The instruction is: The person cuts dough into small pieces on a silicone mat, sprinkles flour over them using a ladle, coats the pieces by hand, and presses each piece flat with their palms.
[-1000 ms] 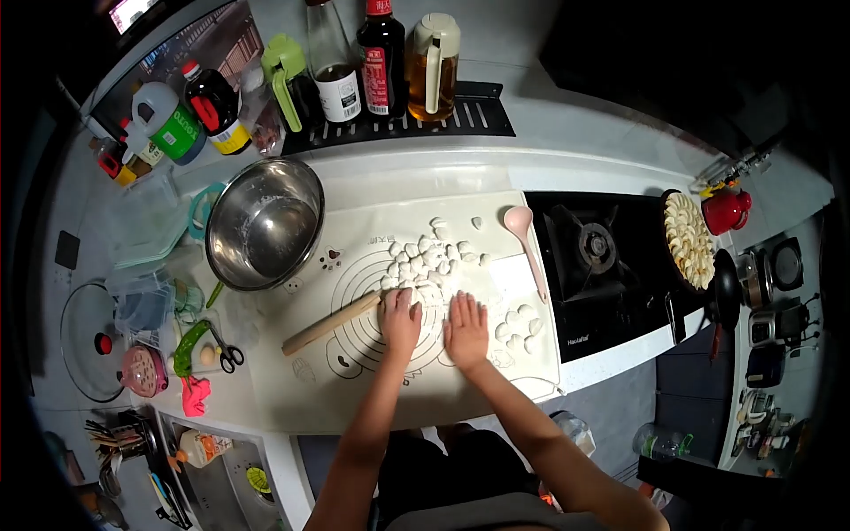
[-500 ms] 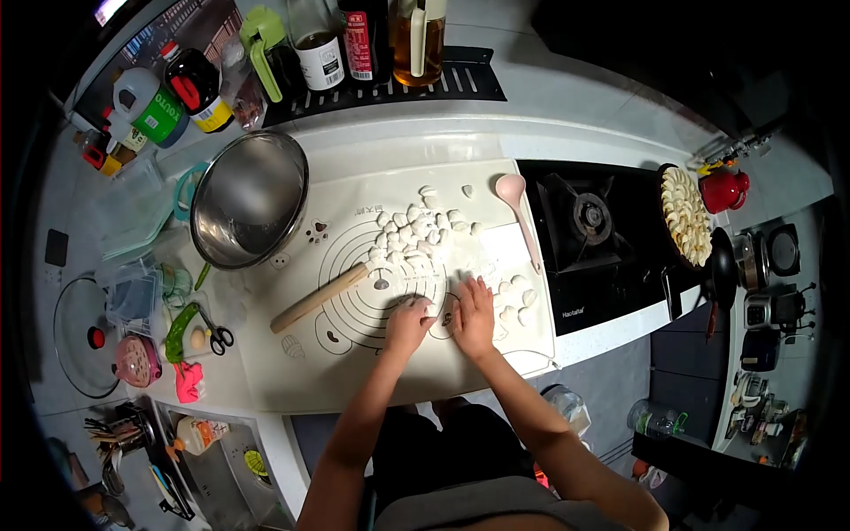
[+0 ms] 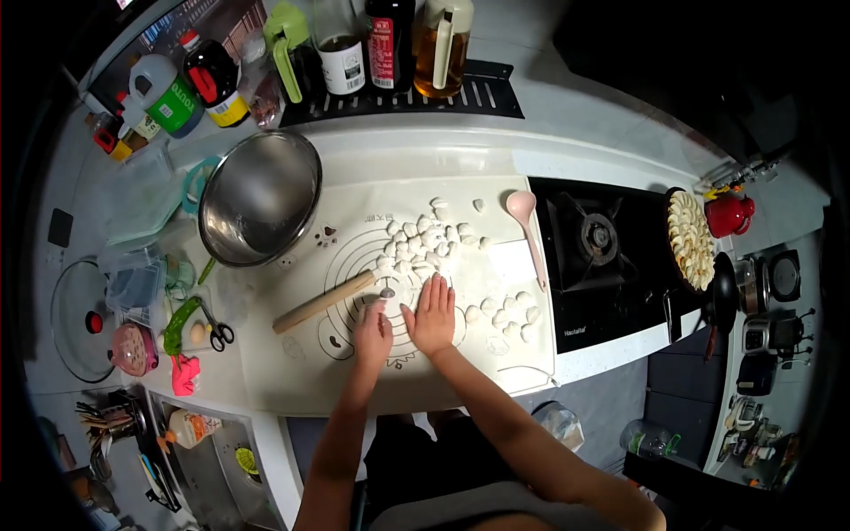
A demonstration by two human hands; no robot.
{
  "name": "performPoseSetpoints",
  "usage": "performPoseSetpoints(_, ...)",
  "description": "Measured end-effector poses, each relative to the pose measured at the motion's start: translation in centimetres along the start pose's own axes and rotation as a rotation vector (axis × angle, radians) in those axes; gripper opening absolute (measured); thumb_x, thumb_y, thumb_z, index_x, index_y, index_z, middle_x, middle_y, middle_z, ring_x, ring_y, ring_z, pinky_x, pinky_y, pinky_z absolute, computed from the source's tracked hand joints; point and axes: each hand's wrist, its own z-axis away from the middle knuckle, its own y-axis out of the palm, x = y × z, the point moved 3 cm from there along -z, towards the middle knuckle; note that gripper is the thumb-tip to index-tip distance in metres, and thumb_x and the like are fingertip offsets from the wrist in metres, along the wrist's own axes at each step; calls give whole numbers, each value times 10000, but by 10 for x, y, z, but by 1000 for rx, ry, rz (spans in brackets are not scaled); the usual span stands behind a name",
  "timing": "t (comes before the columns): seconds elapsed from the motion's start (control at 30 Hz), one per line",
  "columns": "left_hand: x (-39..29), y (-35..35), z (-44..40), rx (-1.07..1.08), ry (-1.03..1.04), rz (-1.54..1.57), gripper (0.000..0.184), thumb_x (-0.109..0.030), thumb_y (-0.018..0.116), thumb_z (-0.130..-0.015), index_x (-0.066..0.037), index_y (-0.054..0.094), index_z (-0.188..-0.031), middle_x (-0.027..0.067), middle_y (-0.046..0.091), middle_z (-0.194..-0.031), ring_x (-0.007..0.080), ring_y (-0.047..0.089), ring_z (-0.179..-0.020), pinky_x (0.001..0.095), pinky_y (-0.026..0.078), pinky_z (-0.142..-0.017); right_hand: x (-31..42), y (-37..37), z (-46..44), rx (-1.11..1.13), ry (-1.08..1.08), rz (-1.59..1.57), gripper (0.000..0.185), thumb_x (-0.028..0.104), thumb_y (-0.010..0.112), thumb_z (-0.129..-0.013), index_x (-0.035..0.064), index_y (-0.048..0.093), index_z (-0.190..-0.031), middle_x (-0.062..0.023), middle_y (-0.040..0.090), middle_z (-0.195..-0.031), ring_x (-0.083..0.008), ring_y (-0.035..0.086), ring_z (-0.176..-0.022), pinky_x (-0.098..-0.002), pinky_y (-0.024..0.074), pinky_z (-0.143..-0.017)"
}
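Note:
My left hand [image 3: 374, 336] is over the printed circles of the pale dough mat [image 3: 292, 380], its fingers curled together; what they hold, if anything, is too small to make out. Beside it, my right hand [image 3: 431, 319] lies flat, palm down, its fingers stretched toward a cluster of floured dough pieces [image 3: 412, 243]. Whatever is beneath that palm is hidden. More flattened dough pieces [image 3: 509, 316] lie to its right. A wooden rolling pin [image 3: 323, 302] rests diagonally left of my left hand, its upper end close to the dough cluster.
A large steel bowl [image 3: 259, 199] stands at the mat's back left. A pink ladle [image 3: 529, 234] lies along the right edge, beside the gas stove [image 3: 598, 265]. A pan of dumplings [image 3: 690, 239] is farther right. Scissors [image 3: 217, 329] and a green pepper [image 3: 181, 325] lie at left.
Both hands have moved left across the mat. My right hand has gone from beside the right-hand dough pieces to flat on the circles. The view has shifted slightly.

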Motion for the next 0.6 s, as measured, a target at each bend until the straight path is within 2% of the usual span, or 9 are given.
performPoseSetpoints(0.07,-15,3,-8,-15,40,40,237,-3,579,-853,-57,615,-1081,111,613,-984,244,625,-711,325,510,-617,-11,8,4,-55,-87,-50,689,412,418,-960,-79,293,-1427,-238,238,-1523,-352,200,-1428,-501,119,-1162)
performPoseSetpoints(0.1,-21,9,-15,23,34,128,229,-12,597,-849,-67,631,-1068,112,613,-998,258,625,-738,326,512,-644,-20,7,6,-32,-81,16,664,400,416,-962,-51,300,-1435,-210,255,-1527,-331,207,-1429,-500,118,-1163)
performPoseSetpoints(0.13,-24,17,-24,-5,164,40,245,-22,621,-839,-73,628,-1079,119,613,-1017,278,623,-775,333,515,-669,-30,4,7,-34,-30,23,665,393,433,-951,-48,309,-1433,-200,258,-1530,-334,215,-1427,-507,124,-1160)
performPoseSetpoints(0.17,-26,28,-34,-3,167,30,256,-41,645,-826,-74,629,-1079,122,605,-1036,291,617,-824,348,513,-699,-41,-1,8,-90,-25,69,661,392,453,-943,-43,328,-1425,-200,275,-1521,-347,231,-1418,-514,141,-1153)
performPoseSetpoints(0.3,-44,60,-64,111,25,-111,329,-125,726,-759,-75,628,-1069,131,555,-1090,331,570,-983,414,490,-800,-65,-33,9,-213,-43,53,623,369,514,-919,-27,397,-1386,-211,340,-1477,-400,283,-1378,-539,197,-1125)
performPoseSetpoints(0.4,-43,74,-64,117,61,-209,297,-111,722,-743,-80,629,-1023,131,560,-1074,324,574,-970,411,489,-788,-65,-49,13,-252,-24,-102,577,329,538,-911,-17,429,-1360,-222,376,-1442,-431,301,-1353,-549,222,-1109)
performPoseSetpoints(0.43,-43,75,-59,118,52,-186,268,-82,707,-724,-88,629,-980,122,568,-1069,319,575,-975,410,482,-795,-64,-53,17,-255,1,-150,539,281,544,-905,-11,442,-1347,-226,387,-1429,-439,311,-1342,-551,228,-1105)
performPoseSetpoints(0.6,-38,52,-13,258,244,25,314,-59,689,-713,-82,616,-1017,107,587,-1086,321,562,-1009,414,471,-845,-66,-61,41,-275,19,-264,460,191,552,-902,-17,482,-1307,-234,422,-1391,-451,333,-1320,-535,245,-1098)
